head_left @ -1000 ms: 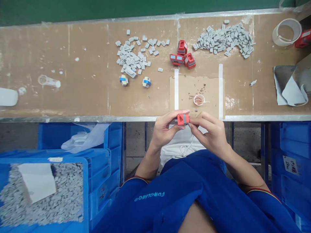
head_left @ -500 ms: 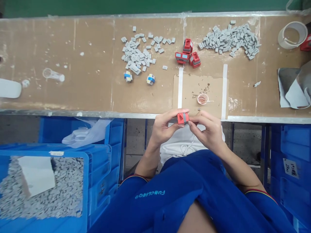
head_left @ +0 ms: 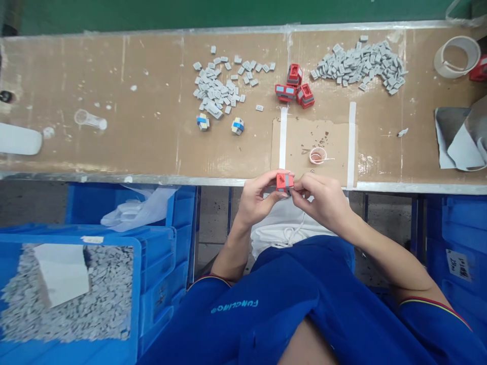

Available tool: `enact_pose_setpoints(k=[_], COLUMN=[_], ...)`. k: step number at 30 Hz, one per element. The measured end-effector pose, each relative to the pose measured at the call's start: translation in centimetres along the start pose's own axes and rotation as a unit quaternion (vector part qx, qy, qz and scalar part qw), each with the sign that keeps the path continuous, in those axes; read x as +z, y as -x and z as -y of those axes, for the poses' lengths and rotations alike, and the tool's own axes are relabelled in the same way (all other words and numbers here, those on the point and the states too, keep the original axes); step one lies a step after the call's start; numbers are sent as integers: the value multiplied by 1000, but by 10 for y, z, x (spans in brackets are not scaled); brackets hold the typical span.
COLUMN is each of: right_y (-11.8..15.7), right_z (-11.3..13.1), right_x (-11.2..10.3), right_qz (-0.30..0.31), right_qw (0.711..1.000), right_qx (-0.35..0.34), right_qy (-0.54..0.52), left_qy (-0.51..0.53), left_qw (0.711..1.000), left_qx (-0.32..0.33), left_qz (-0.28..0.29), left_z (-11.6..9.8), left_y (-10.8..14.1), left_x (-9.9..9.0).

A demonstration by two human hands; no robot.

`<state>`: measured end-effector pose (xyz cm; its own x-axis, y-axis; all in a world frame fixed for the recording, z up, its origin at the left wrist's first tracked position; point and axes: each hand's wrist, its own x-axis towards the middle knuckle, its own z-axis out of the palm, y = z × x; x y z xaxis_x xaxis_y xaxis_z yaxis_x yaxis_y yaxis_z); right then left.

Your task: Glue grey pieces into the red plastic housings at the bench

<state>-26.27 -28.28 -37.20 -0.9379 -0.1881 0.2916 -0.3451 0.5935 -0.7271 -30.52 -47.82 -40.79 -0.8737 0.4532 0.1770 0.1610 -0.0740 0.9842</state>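
A small red and grey toy block piece [head_left: 284, 182] is held at the table's front edge by my left hand [head_left: 257, 198], thumb and fingers on either side of it. My right hand [head_left: 321, 196] pinches at the piece's right side; whatever its fingertips grip is too small to make out. Beyond my hands, a small cup [head_left: 317, 155] with a thin white stick across it stands on a taped cardboard sheet [head_left: 338, 170]. Farther back, several similar red pieces [head_left: 294, 87] are clustered together.
Grey tiles lie in a left pile [head_left: 215, 86] and a right pile [head_left: 361, 66]. Two white-and-blue pieces [head_left: 238, 125] sit before the left pile. A tape roll [head_left: 456, 56] lies far right. A blue crate [head_left: 137, 284] of grey parts stands lower left.
My right hand has turned slightly, its fingers closing further in against the red piece's right side. The red piece has shifted slightly left and up with my left hand still on it.
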Motion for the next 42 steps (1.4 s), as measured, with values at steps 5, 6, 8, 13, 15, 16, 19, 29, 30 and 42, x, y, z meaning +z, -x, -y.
enact_pose_setpoints(k=[5, 6, 8, 13, 15, 16, 19, 29, 30, 42], right_y=[3, 4, 7, 12, 12, 12, 10, 7, 7, 12], right_z=[6, 7, 11, 19, 21, 23, 23, 5, 5, 6], right_x=[-6, -6, -5, 4, 6, 6, 4, 2, 1, -3], right_qz=[31, 20, -26, -106, -113, -115, -113, -48, -48, -55], right_qw=[999, 999, 999, 992, 991, 990, 988, 996, 996, 991], right_qx=[24, 13, -20, -66, -74, -79, -89, -74, -74, -114], right_qy=[-14, -21, -32, 2, 22, 31, 58, 7, 2, -52], left_qy=[14, 23, 50, 104, 108, 104, 76, -1, -11, 8], left_qw=[1000, 1000, 998, 992, 991, 991, 994, 998, 998, 995], left_qx=[1, 8, 29, 66, 73, 77, 79, 56, 65, 103], left_qz=[-10, -12, -14, -35, -35, -33, -31, -18, -21, -9], left_z=[0, 0, 0, 4, 6, 6, 6, 5, 4, -6], left_y=[4, 4, 3, 0, -1, -1, -1, 4, 4, 9], left_x=[2, 3, 4, 6, 7, 7, 5, 3, 2, 4])
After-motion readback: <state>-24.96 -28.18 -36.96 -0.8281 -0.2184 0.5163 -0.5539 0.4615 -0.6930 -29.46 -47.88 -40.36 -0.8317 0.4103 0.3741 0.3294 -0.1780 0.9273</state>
